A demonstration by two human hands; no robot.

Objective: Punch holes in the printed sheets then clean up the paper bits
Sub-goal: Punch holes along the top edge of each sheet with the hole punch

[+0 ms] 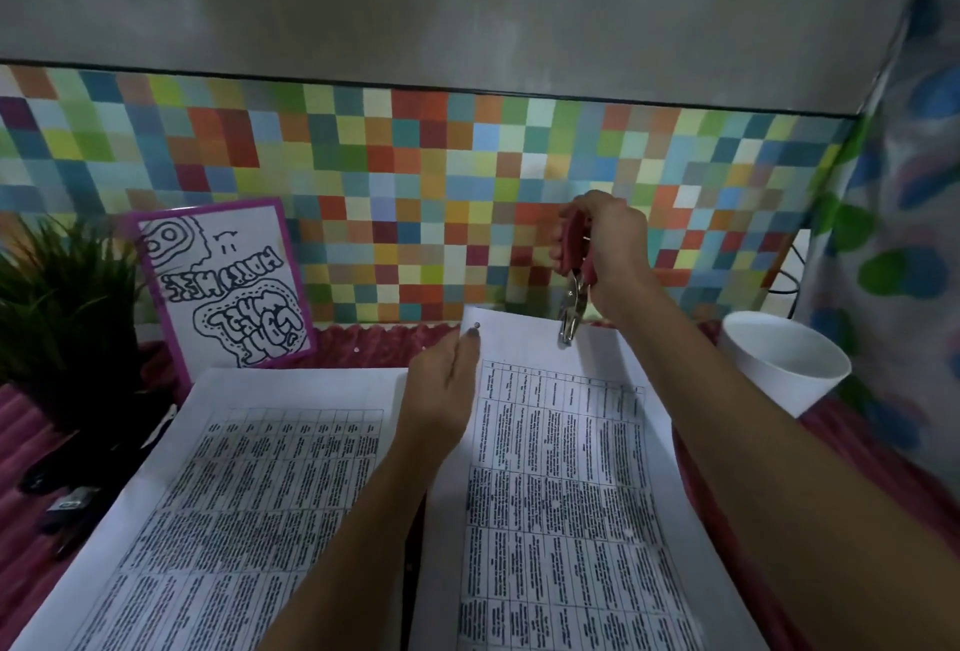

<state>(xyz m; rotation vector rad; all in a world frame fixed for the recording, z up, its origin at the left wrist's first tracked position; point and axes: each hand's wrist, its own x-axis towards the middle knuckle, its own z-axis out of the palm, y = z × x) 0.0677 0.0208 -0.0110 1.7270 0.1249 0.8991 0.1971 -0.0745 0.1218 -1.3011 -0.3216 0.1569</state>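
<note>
1. Left sheet (234,494) lies flat, nearest the viewer; holes not discernible.
2. Left hand (447,385) pinches the far-left corner of the right sheet (571,494), beside one finished hole (477,325).
3. Hole punch (574,286) straddles that sheet's far edge (second hole judged in hand), with the right hand (613,245) wrapped round its handles. Next move calls for a firm squeeze, edge kept steady.
</note>
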